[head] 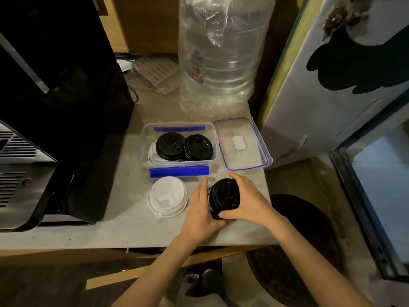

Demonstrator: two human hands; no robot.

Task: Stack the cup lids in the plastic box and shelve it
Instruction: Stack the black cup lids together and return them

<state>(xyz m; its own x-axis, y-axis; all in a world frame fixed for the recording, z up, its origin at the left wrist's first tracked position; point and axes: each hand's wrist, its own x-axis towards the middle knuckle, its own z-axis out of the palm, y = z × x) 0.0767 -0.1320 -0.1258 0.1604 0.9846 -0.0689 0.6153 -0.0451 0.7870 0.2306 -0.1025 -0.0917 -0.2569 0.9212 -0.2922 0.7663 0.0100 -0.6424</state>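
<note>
A clear plastic box [212,129] with blue clips stands open on the grey counter. Inside it lie two black cup lids [170,145] side by side, over white lids [153,154] at its left. In front of the box, a stack of black lids [224,194] is gripped from both sides: my left hand [200,208] on its left, my right hand [247,199] on its right. A stack of white lids [167,196] rests on the counter left of my hands. The box's clear cover [242,144] lies flat to the right of the box.
A large clear water bottle [221,52] stands behind the box. A black and steel machine [44,107] fills the left side. A white panel [332,85] leans at the right. The counter's front edge [132,244] runs just below my wrists.
</note>
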